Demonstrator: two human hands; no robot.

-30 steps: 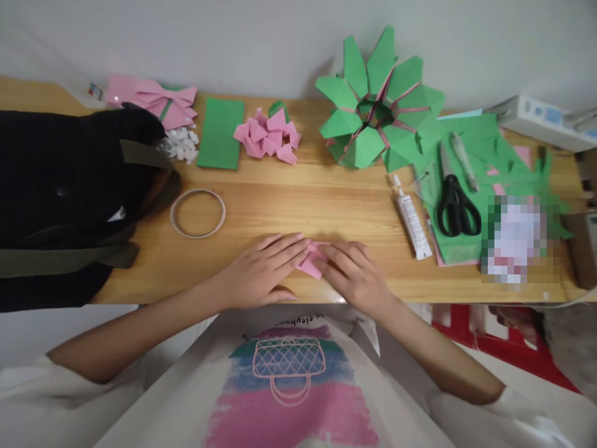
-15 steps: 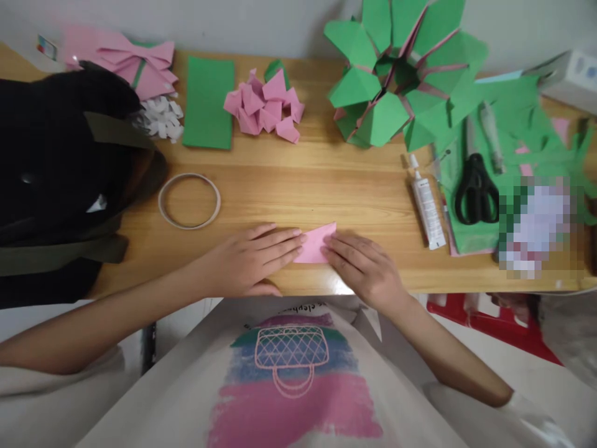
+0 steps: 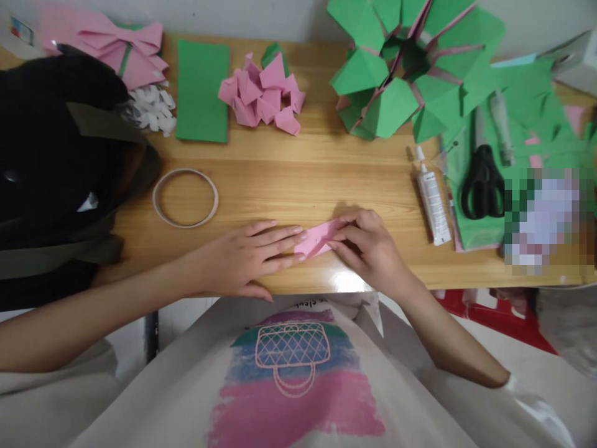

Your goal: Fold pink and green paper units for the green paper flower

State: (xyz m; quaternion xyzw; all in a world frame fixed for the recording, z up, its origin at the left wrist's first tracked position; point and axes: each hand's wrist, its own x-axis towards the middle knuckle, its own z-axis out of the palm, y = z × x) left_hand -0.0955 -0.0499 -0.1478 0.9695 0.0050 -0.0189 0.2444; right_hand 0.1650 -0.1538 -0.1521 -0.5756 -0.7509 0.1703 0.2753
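Note:
A small folded pink paper lies near the table's front edge, between my hands. My left hand rests flat with fingers spread, its fingertips on the paper's left end. The fingers of my right hand are bent and pinch the paper's right end, where a flap is partly lifted. Further back sit a heap of folded pink paper pieces and a stack of green paper. To the left of my hands is a roll of tape.
A large green and pink paper construction stands at the back. On the right are a glue tube, black scissors and green sheets. A black bag covers the left side, beside white paper bits.
My right hand has gone from lying on the paper to pinching its right end, and the flap there has risen. The view has shifted slightly.

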